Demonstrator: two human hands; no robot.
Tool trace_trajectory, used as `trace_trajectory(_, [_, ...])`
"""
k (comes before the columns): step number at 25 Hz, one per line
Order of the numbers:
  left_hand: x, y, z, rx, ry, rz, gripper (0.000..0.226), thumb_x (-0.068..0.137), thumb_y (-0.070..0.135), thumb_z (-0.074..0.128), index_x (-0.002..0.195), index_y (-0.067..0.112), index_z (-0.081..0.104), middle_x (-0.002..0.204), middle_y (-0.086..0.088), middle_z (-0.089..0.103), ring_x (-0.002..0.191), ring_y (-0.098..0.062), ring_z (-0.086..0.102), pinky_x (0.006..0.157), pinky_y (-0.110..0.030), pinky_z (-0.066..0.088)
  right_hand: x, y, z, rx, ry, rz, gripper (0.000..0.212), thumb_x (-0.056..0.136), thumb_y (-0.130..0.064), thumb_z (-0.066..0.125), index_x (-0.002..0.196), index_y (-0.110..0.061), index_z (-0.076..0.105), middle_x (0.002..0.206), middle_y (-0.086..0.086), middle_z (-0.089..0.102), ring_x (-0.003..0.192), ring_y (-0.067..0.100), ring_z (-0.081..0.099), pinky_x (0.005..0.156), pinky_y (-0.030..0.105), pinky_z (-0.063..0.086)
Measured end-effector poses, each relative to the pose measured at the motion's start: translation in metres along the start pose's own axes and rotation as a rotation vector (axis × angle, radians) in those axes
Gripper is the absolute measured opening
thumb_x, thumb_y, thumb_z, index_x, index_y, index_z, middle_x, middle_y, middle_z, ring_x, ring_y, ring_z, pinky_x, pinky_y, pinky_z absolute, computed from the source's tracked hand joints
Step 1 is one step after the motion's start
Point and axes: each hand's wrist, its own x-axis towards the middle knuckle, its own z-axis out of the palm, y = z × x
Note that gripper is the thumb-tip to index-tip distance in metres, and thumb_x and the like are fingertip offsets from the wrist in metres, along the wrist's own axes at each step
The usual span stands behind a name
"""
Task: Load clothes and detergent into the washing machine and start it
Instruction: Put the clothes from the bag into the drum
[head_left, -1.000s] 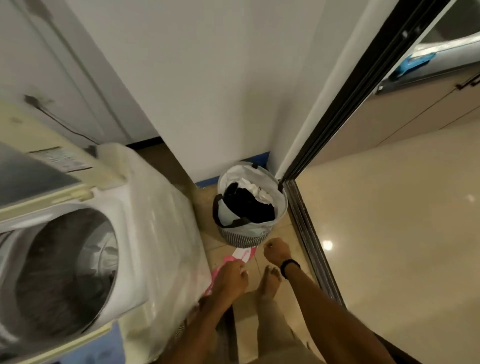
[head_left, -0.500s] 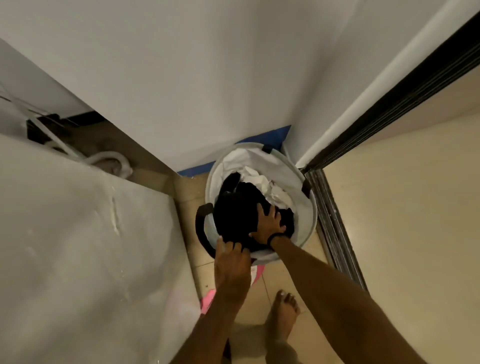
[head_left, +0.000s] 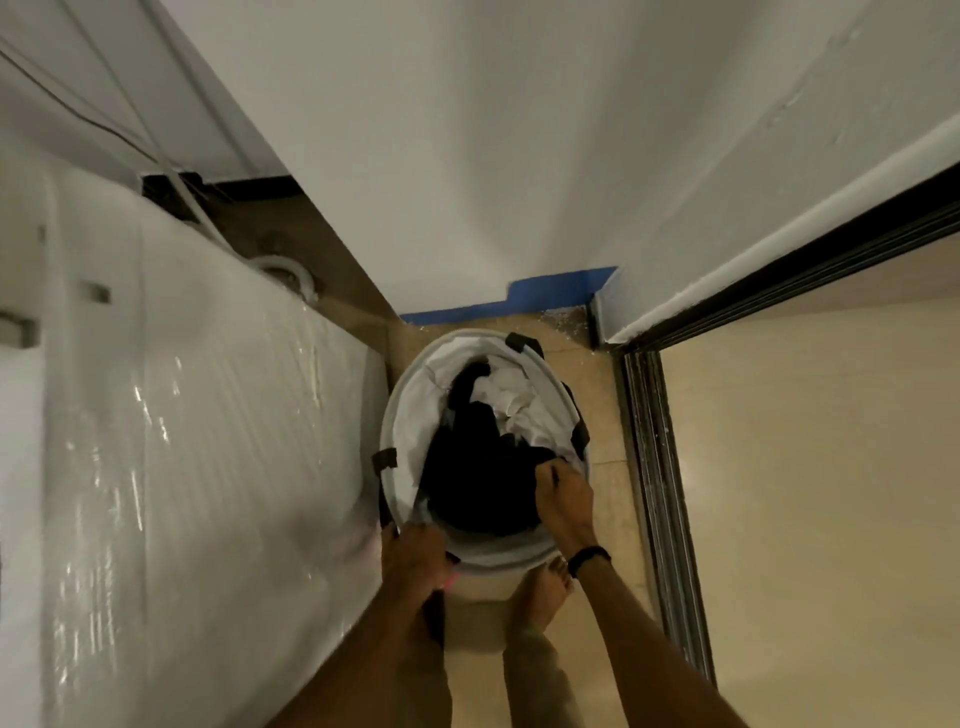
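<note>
A round white laundry basket (head_left: 410, 415) with dark handles stands on the tiled floor in the corner. It holds a black garment (head_left: 478, 478) on top of white clothes (head_left: 506, 400). My left hand (head_left: 415, 558) grips the basket's near rim. My right hand (head_left: 563, 501), with a black band on the wrist, reaches into the basket and grips the right edge of the black garment. The washing machine's side (head_left: 182, 467), wrapped in shiny plastic film, fills the left of the view; its drum opening is out of sight.
A white wall (head_left: 467, 156) rises just behind the basket, with blue tape (head_left: 550, 293) along its foot. A dark sliding-door track (head_left: 660, 493) runs along the floor on the right. A white drain hose (head_left: 285, 270) lies behind the machine. My bare foot (head_left: 540, 592) stands below the basket.
My head has bent lower over the basket. My right hand went from pressing flat on the black garment to gripping its right edge. My left hand took hold of the basket's near rim.
</note>
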Motion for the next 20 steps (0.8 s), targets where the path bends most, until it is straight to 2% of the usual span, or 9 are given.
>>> trace_trajectory(2, [-0.004, 0.009, -0.018, -0.114, -0.024, 0.006, 0.026, 0.092, 0.039, 0.052, 0.11, 0.024, 0.065, 0.116, 0.0, 0.067, 0.116, -0.022, 0.058, 0.106, -0.039, 0.033, -0.019, -0.012, -0.005, -0.072, -0.022, -0.06, 0.036, 0.096, -0.014, 0.047, 0.061, -0.021, 0.039, 0.062, 0.0, 0.045, 0.055, 0.013, 0.041, 0.058, 0.028, 0.03])
trace_trajectory(4, [-0.005, 0.019, -0.031, -0.321, -0.038, -0.035, 0.03, 0.097, 0.035, 0.047, 0.116, 0.016, 0.062, 0.12, -0.006, 0.066, 0.115, -0.027, 0.059, 0.102, -0.038, 0.041, -0.037, -0.022, -0.004, -0.138, 0.022, -0.124, 0.03, 0.096, -0.012, 0.048, 0.066, -0.015, 0.049, 0.072, 0.003, 0.052, 0.061, 0.016, 0.047, 0.058, 0.028, 0.034])
trace_trajectory(7, [-0.009, 0.038, -0.054, -0.906, -0.035, -0.211, 0.043, 0.104, 0.036, 0.037, 0.122, 0.003, 0.059, 0.126, -0.017, 0.063, 0.113, -0.033, 0.061, 0.093, -0.038, 0.051, -0.06, -0.03, -0.005, -0.192, 0.138, -0.231, 0.03, 0.096, -0.026, 0.046, 0.091, -0.008, 0.069, 0.092, 0.006, 0.059, 0.071, 0.018, 0.055, 0.058, 0.025, 0.047])
trace_trajectory(9, [-0.013, 0.047, -0.065, -1.21, -0.056, -0.338, 0.059, 0.102, 0.05, 0.035, 0.132, 0.002, 0.052, 0.132, -0.018, 0.059, 0.114, -0.034, 0.06, 0.077, -0.033, 0.054, -0.077, -0.031, -0.008, -0.182, 0.154, -0.257, 0.028, 0.096, -0.025, 0.05, 0.104, -0.009, 0.071, 0.101, 0.005, 0.058, 0.078, 0.015, 0.055, 0.063, 0.016, 0.046])
trace_trajectory(11, [-0.018, 0.055, -0.07, -1.446, -0.142, -0.379, 0.073, 0.092, 0.064, 0.045, 0.137, 0.006, 0.047, 0.129, -0.015, 0.06, 0.111, -0.033, 0.061, 0.065, -0.029, 0.053, -0.093, -0.036, -0.015, -0.137, 0.155, -0.277, 0.024, 0.095, -0.02, 0.054, 0.107, -0.008, 0.071, 0.102, 0.002, 0.057, 0.079, 0.01, 0.054, 0.065, 0.006, 0.039])
trace_trajectory(13, [-0.021, 0.058, -0.067, -1.644, -0.206, -0.331, 0.071, 0.08, 0.062, 0.066, 0.126, 0.009, 0.054, 0.11, -0.011, 0.068, 0.097, -0.03, 0.066, 0.064, -0.033, 0.058, -0.107, -0.044, -0.022, -0.076, 0.208, -0.318, 0.025, 0.095, -0.022, 0.052, 0.1, -0.007, 0.071, 0.097, -0.005, 0.055, 0.076, 0.002, 0.053, 0.062, 0.004, 0.04])
trace_trajectory(16, [-0.023, 0.069, -0.063, -1.789, -0.208, -0.292, 0.049, 0.08, 0.039, 0.077, 0.112, 0.009, 0.057, 0.095, -0.01, 0.068, 0.086, -0.027, 0.067, 0.07, -0.037, 0.059, -0.133, -0.068, -0.041, 0.122, 0.294, -0.308, 0.013, 0.09, -0.011, 0.058, 0.095, -0.001, 0.066, 0.093, -0.015, 0.05, 0.084, -0.009, 0.054, 0.066, 0.001, 0.042])
trace_trajectory(18, [-0.031, 0.081, -0.072, -1.739, -0.053, -0.337, 0.035, 0.091, 0.026, 0.065, 0.114, 0.002, 0.057, 0.094, -0.008, 0.064, 0.085, -0.023, 0.063, 0.068, -0.032, 0.053, -0.152, -0.083, -0.057, 0.111, 0.416, -0.354, 0.023, 0.09, -0.02, 0.052, 0.095, -0.003, 0.066, 0.096, -0.01, 0.051, 0.088, -0.013, 0.05, 0.07, 0.0, 0.042])
trace_trajectory(20, [-0.058, 0.093, -0.095, -1.527, 0.169, -0.274, 0.024, 0.094, 0.023, 0.058, 0.109, 0.004, 0.06, 0.102, -0.007, 0.065, 0.097, -0.024, 0.064, 0.081, -0.034, 0.053, -0.151, -0.086, -0.071, 0.165, 0.471, -0.289, 0.032, 0.088, -0.029, 0.047, 0.1, -0.008, 0.068, 0.101, -0.003, 0.053, 0.092, -0.012, 0.05, 0.075, 0.001, 0.042])
